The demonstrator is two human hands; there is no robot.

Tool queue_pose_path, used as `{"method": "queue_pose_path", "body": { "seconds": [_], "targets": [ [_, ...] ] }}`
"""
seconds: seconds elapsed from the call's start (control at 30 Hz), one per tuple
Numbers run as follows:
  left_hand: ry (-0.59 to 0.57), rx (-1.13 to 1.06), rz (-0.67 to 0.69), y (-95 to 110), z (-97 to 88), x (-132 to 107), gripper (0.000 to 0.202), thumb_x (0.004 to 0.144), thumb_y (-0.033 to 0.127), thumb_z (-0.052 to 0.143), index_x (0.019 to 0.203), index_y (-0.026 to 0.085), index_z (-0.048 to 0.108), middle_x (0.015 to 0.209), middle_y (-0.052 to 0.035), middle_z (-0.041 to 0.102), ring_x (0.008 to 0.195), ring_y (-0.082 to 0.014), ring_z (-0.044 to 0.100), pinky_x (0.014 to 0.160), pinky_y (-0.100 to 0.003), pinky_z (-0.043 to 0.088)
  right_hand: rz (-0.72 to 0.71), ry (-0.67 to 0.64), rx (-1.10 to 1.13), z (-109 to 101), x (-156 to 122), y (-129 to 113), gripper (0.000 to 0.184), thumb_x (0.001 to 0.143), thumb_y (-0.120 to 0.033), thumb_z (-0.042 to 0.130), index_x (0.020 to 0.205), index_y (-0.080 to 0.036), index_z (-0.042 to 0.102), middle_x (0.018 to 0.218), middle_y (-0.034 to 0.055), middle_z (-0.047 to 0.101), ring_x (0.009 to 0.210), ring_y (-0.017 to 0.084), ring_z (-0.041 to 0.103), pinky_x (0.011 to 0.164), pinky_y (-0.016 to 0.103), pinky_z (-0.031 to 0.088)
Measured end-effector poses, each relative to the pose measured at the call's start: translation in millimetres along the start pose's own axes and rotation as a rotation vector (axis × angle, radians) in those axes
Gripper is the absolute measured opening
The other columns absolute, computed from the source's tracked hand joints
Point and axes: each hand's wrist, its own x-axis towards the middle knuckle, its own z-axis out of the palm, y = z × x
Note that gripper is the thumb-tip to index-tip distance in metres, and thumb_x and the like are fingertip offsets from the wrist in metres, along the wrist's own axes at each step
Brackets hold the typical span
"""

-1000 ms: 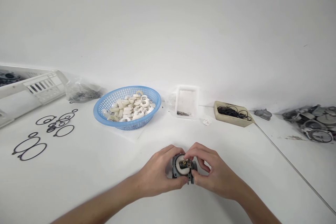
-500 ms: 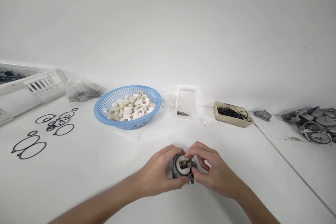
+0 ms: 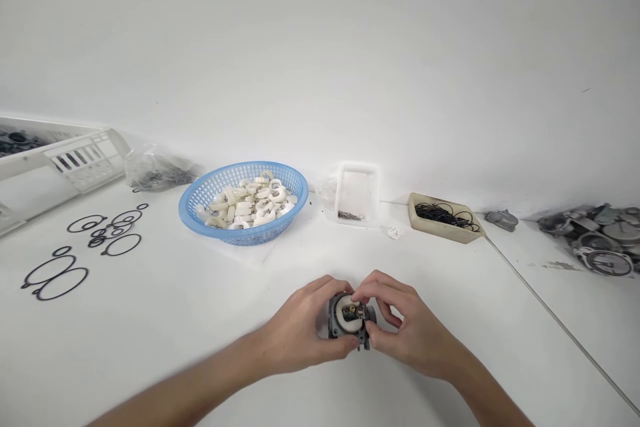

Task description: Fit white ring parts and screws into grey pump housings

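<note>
Both my hands meet low in the middle of the white table around a small grey metal body point(image 3: 336, 328) with a white ring-shaped float and a brass centre on top. My left hand point(image 3: 295, 328) wraps its left side with curled fingers. My right hand point(image 3: 407, 328) grips its right side, thumb and forefinger pinched at the top of the part, where whatever they press is too small to make out. The part rests just above or on the tabletop.
A blue basket point(image 3: 243, 232) of white ring floats sits behind the hands. Right of it stand a small clear tray point(image 3: 355, 173) of pins and a beige tray point(image 3: 442, 228) of black O-rings. Black gaskets point(image 3: 80, 253) lie at left, grey castings point(image 3: 595, 237) at far right.
Almost nothing has moved. Both hands stay closed on the grey part, with only slight finger shifts at its top.
</note>
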Motion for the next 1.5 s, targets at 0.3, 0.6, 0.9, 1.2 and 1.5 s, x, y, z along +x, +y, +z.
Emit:
{"method": "queue_pose_path", "body": {
  "seconds": [0.3,0.6,0.9,1.2,1.5],
  "targets": [
    [0.003,0.000,-0.001,-1.4,0.8,-0.5,0.044,0.077,0.021,0.081,0.118,0.027,0.066,0.107,0.0010,0.065,0.092,-0.0205,0.061,0.078,-0.031,0.048,-0.005,-0.014,-0.005,-1.7,-1.4,-3.0,0.050,0.081,-0.005,0.060,0.120,-0.034,0.071,0.106,-0.0006,0.061,0.068,0.014,0.037,0.060,0.026,0.037],
    [-0.004,-0.009,0.011,-0.9,0.0,0.6,0.046,0.077,0.021,0.081,0.120,0.027,0.065,0.109,0.0007,0.065,0.095,-0.0211,0.062,0.080,-0.031,0.048,-0.003,-0.020,-0.012,-1.8,1.0,-4.3,0.048,0.080,-0.006,0.060,0.120,-0.031,0.072,0.105,0.0015,0.063,0.066,0.013,0.038,0.059,0.026,0.037],
    [0.004,0.001,-0.004,0.0,-0.5,0.6,0.040,0.076,0.022,0.081,0.113,0.026,0.065,0.105,0.0001,0.064,0.093,-0.0215,0.061,0.079,-0.032,0.047,0.016,0.009,0.033,0.9,0.0,0.8,0.047,0.080,-0.006,0.060,0.117,-0.032,0.071,0.107,0.0004,0.062,0.064,0.012,0.035,0.057,0.025,0.034],
    [0.006,-0.004,0.000,1.0,-0.2,0.9,0.043,0.075,0.020,0.080,0.114,0.026,0.065,0.104,0.0007,0.065,0.095,-0.0219,0.060,0.080,-0.032,0.047,0.028,-0.003,0.041,0.7,1.4,1.2,0.045,0.079,-0.005,0.061,0.113,-0.032,0.072,0.106,-0.0002,0.061,0.065,0.013,0.035,0.057,0.025,0.034],
    [0.008,-0.008,-0.008,1.4,-0.5,0.8,0.041,0.074,0.019,0.080,0.112,0.026,0.065,0.102,0.0018,0.064,0.092,-0.0205,0.060,0.078,-0.031,0.046,0.006,-0.001,0.031,1.0,0.5,1.0,0.051,0.080,-0.003,0.060,0.119,-0.033,0.071,0.106,-0.0008,0.062,0.064,0.012,0.035,0.058,0.026,0.034]
  ]
}}
